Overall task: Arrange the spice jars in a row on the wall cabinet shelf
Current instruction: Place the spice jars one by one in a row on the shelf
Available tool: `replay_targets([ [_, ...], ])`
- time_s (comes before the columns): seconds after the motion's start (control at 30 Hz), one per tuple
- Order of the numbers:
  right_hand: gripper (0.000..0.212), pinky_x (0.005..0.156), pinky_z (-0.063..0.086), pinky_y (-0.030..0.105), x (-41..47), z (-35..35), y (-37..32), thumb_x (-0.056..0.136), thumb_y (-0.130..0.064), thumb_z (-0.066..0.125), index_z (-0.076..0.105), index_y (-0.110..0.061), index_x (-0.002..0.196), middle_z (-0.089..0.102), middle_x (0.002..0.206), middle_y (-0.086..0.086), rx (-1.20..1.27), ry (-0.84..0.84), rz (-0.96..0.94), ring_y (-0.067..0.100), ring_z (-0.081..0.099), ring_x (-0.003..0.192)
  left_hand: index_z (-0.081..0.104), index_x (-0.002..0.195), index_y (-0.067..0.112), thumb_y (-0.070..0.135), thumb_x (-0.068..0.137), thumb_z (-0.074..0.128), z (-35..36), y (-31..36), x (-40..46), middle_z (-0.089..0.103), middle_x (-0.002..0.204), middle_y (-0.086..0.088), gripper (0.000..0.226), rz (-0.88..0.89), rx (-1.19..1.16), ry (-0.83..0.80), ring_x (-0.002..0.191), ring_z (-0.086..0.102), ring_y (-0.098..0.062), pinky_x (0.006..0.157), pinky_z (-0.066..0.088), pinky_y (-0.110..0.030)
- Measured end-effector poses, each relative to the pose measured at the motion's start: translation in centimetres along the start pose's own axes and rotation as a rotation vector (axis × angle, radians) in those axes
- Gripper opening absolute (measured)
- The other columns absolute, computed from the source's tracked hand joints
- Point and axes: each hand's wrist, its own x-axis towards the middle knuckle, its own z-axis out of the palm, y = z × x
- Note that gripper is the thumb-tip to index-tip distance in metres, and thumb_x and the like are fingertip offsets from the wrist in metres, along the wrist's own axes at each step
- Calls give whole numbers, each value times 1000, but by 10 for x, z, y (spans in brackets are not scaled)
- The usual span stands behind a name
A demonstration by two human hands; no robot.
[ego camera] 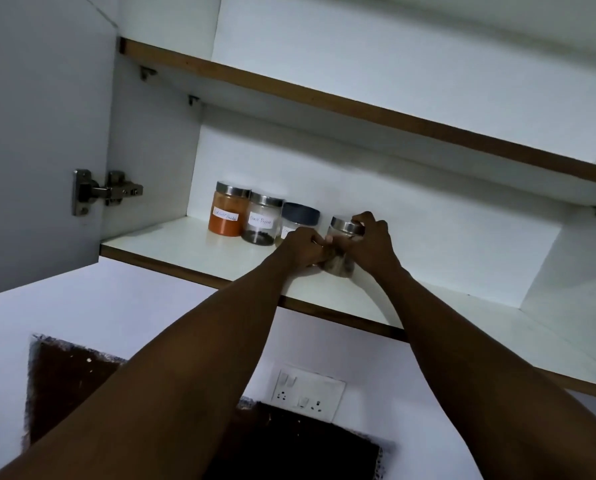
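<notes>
Both bare forearms fill the near part of the view, reaching up and away from the lower corners and converging at the lower cabinet shelf (171, 245). Beneath them on the white wall sits a switch and socket plate (307, 393), with dark rough-edged patches to its left and below it.

On the shelf, the left hand (301, 247) is curled against the left side of a steel-lidded glass jar (341, 247), its fingers wrapped round the jar's lower body. The right hand (369, 242) grips the same jar from the right, wrist bent, fingers arched over the edge of the lid. Between the 2 hands the jar looks tilted slightly, its base at or just above the shelf surface; I cannot tell which. Dark contents show through its glass.

Left of it 3 jars stand upright in a line, close together: an orange-filled jar (228, 213) farthest left, a clear jar (263, 220) with dark grains at its bottom and a white label, and a dark-lidded jar (298, 220) partly hidden behind the left hand.

Further left, the open cabinet door (29, 133) carries a metal hinge (104, 192). An upper shelf (358, 109) runs above.
</notes>
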Motion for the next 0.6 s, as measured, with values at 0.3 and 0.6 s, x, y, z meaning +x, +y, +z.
replay_targets([
  [0.3, 73, 87, 41, 28, 33, -12, -5, 69, -52, 89, 58, -19, 127, 60, 123, 2, -206, -166, -19, 20, 59, 110, 64, 125, 6, 18, 91, 70, 7, -6, 8, 72, 119, -14, 36, 16, 264, 70, 111, 68, -27, 92, 54, -35],
  [0.6, 38, 99, 52, 43, 63, -36, -34, 86, -7, 63, 64, -23, 120, 58, 139, 6, -313, -444, -57, 26, 54, 128, 68, 110, 2, 7, 88, 67, 7, -8, 5, 72, 112, -14, 23, 84, 251, 147, 106, 67, -28, 96, 55, -40],
])
